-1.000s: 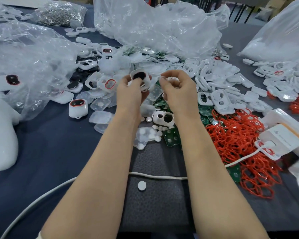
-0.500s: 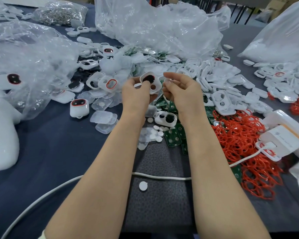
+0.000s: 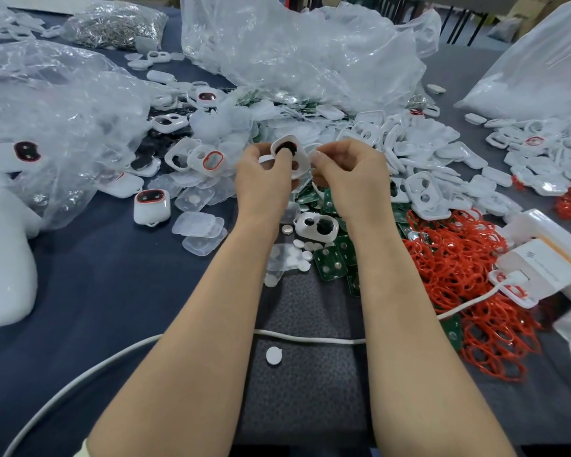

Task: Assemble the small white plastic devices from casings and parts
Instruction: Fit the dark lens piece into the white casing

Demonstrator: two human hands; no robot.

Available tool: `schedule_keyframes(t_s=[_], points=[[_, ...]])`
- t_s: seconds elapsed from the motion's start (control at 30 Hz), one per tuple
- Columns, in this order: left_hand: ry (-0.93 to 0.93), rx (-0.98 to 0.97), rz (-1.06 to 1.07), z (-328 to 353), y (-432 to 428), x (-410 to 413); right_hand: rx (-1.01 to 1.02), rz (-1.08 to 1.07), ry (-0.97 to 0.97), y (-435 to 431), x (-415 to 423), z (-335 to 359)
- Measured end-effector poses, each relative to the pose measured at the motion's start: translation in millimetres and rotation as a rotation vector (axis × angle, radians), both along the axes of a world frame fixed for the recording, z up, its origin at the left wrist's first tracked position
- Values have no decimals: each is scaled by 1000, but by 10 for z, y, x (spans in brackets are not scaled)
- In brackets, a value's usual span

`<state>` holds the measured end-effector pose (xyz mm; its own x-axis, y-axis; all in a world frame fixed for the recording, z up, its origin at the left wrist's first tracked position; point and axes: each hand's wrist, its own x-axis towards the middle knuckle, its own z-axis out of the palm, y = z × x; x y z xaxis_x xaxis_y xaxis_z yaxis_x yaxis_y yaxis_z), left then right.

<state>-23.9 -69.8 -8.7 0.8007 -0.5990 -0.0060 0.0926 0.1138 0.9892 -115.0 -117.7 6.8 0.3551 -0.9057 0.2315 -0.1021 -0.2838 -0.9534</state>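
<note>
My left hand point(image 3: 264, 179) grips a white casing point(image 3: 290, 156) with a black insert in its upper opening, held up above the table's middle. My right hand point(image 3: 346, 173) is right beside it, fingers curled, fingertips pinching at the casing's right edge around a small pale part I cannot make out. Below the hands another white casing point(image 3: 316, 227) with two openings lies on green circuit boards point(image 3: 332, 262). A pile of red rubber rings point(image 3: 459, 268) spreads at the right. Loose white casings point(image 3: 426, 159) are heaped behind the hands.
Clear plastic bags point(image 3: 297, 51) lie at the back and left. An assembled white device point(image 3: 151, 206) stands left of my left arm, near clear lids point(image 3: 200, 230). A white cable point(image 3: 310, 339) crosses the near table. White boxes point(image 3: 548, 258) sit at the right edge.
Both hands have drifted slightly right and closer together. The casing in my left hand has tilted, and my right fingertips now meet its right edge.
</note>
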Motion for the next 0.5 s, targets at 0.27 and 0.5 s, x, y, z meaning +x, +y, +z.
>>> schedule_keyframes(t_s=[0.27,0.5], points=[[20,-19,-42,35,-18,-36,-177,-42,175,24,70,-45],[33,-38,-82,49,-8,-63,-155,-65,134,18,94,-88]])
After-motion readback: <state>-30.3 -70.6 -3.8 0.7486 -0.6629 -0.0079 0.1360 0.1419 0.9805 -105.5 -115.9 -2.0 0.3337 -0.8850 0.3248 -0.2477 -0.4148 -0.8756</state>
